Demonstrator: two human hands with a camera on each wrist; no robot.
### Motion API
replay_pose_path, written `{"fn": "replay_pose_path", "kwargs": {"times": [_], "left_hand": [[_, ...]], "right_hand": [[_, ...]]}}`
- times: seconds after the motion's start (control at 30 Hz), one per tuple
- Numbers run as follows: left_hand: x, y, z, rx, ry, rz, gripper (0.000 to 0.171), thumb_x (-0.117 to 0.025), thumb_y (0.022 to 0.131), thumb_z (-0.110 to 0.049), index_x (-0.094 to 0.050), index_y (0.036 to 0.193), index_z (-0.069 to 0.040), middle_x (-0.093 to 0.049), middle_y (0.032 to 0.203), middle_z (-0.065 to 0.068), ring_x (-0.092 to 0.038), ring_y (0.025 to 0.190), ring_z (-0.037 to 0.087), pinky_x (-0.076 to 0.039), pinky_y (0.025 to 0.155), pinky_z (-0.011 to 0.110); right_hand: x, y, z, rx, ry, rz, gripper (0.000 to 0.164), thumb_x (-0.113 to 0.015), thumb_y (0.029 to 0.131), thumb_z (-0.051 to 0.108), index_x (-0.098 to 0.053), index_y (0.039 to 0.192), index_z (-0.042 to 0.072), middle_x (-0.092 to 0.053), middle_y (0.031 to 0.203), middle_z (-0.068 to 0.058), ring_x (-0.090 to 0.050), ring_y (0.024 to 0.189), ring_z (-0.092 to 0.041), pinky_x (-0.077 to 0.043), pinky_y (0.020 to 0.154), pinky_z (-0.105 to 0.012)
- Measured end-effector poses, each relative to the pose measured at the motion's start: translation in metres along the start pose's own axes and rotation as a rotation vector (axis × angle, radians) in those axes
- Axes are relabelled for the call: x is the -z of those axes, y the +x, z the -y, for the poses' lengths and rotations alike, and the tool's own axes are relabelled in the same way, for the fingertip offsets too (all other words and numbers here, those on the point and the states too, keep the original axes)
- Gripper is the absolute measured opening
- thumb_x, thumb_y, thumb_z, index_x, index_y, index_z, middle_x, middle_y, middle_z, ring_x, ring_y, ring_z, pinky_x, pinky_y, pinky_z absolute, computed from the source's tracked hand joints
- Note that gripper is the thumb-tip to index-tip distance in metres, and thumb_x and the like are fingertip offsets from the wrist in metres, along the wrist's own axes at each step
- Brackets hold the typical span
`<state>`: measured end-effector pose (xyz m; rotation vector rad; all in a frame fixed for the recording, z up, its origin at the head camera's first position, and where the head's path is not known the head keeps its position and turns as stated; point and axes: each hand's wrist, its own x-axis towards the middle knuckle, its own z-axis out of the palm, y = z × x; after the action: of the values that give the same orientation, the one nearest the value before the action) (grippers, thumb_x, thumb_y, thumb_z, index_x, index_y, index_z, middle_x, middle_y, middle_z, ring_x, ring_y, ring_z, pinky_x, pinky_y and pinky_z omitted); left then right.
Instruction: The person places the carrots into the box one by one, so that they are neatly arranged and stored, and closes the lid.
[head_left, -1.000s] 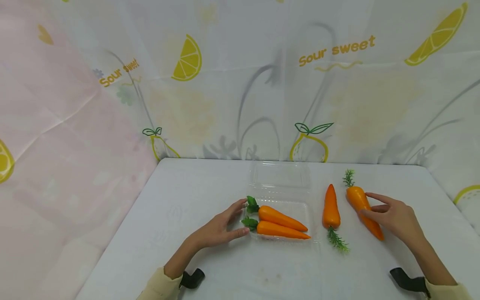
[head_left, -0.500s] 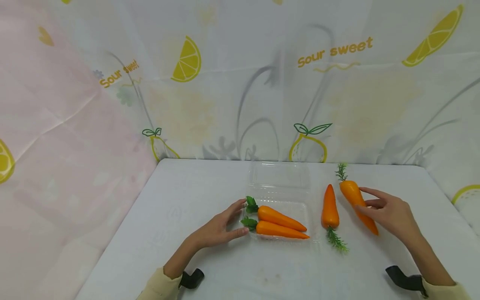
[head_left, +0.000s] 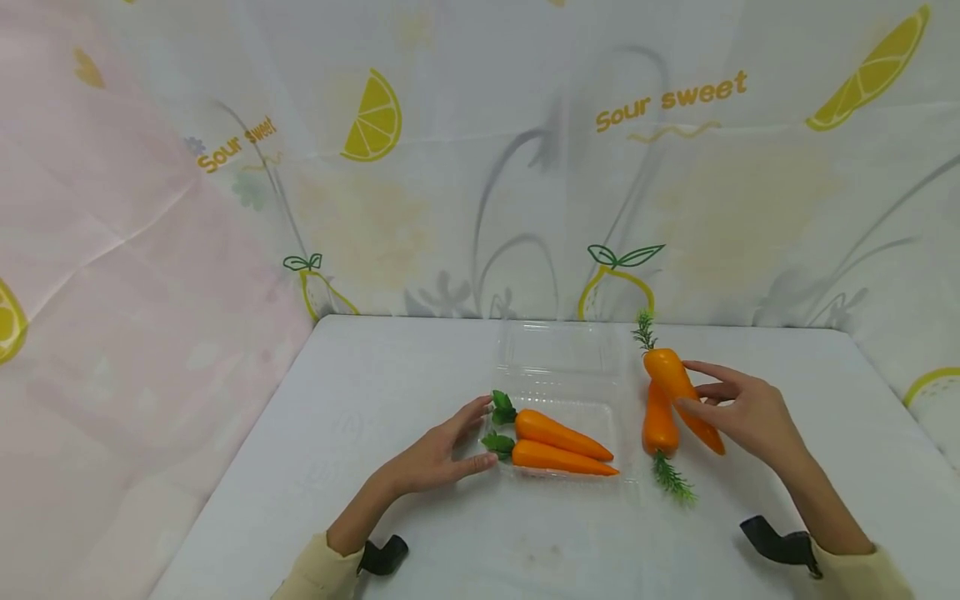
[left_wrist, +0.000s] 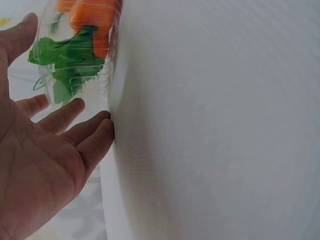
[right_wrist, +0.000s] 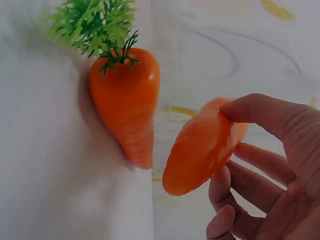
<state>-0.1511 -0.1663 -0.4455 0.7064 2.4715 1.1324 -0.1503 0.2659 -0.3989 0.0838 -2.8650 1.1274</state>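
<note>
My right hand (head_left: 750,408) pinches an orange carrot (head_left: 675,382) with a feathery green top between thumb and fingers. In the right wrist view the held carrot (right_wrist: 202,150) is raised off the table, its tip toward the camera. A second feathery-topped carrot (head_left: 660,425) lies on the table, its upper end overlapped by the held one in the head view. My left hand (head_left: 438,454) rests with spread fingers at the left side of a clear plastic clamshell box (head_left: 615,417). Inside that box lie two carrots (head_left: 562,434) with leafy green tops, side by side.
The box's clear lid (head_left: 558,348) is folded back flat behind it. A white table (head_left: 360,392) bears everything, and a lemon-printed curtain (head_left: 450,208) stands along its back edge. Black wrist mounts (head_left: 780,542) stick out from both sleeves.
My right hand has lifted the carrot and carried it leftward and slightly back, over the carrot lying on the table. The left hand and the box have stayed put.
</note>
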Motion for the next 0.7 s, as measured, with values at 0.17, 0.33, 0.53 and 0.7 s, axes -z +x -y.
{"fn": "replay_pose_path", "kwargs": {"times": [0.17, 0.33, 0.53, 0.7], "left_hand": [[0.001, 0.000, -0.001, 0.004, 0.008, -0.002, 0.081, -0.063, 0.093, -0.052, -0.016, 0.157, -0.035, -0.030, 0.159, -0.003, -0.037, 0.140, 0.019, -0.033, 0.112, 0.047], [0.001, 0.000, -0.001, 0.016, 0.008, 0.002, 0.082, -0.063, 0.092, -0.053, -0.016, 0.157, -0.037, -0.030, 0.158, -0.006, -0.036, 0.140, 0.016, -0.033, 0.112, 0.045], [0.001, -0.001, -0.002, 0.017, -0.001, 0.007, 0.082, -0.064, 0.092, -0.052, -0.016, 0.157, -0.036, -0.030, 0.158, -0.006, -0.036, 0.140, 0.015, -0.032, 0.112, 0.044], [0.001, -0.001, -0.001, 0.012, -0.012, 0.007, 0.081, -0.064, 0.093, -0.051, -0.016, 0.157, -0.037, -0.031, 0.158, -0.004, -0.037, 0.140, 0.017, -0.033, 0.112, 0.045]], "right_hand": [[-0.003, 0.004, 0.010, 0.027, 0.015, 0.007, 0.064, -0.076, 0.086, 0.041, -0.058, 0.138, 0.007, -0.072, 0.102, -0.018, -0.064, 0.097, -0.036, -0.048, 0.069, -0.034], [-0.007, 0.008, 0.019, 0.029, 0.030, 0.034, 0.064, -0.076, 0.086, 0.041, -0.058, 0.138, 0.007, -0.071, 0.105, -0.019, -0.065, 0.096, -0.036, -0.049, 0.069, -0.033], [-0.012, 0.012, 0.028, 0.042, 0.049, 0.053, 0.063, -0.077, 0.086, 0.040, -0.059, 0.138, 0.009, -0.070, 0.107, -0.020, -0.066, 0.098, -0.035, -0.051, 0.069, -0.033], [-0.015, 0.014, 0.033, 0.067, 0.093, 0.060, 0.062, -0.078, 0.085, 0.040, -0.060, 0.137, 0.011, -0.070, 0.110, -0.019, -0.067, 0.100, -0.035, -0.053, 0.070, -0.034]]}}
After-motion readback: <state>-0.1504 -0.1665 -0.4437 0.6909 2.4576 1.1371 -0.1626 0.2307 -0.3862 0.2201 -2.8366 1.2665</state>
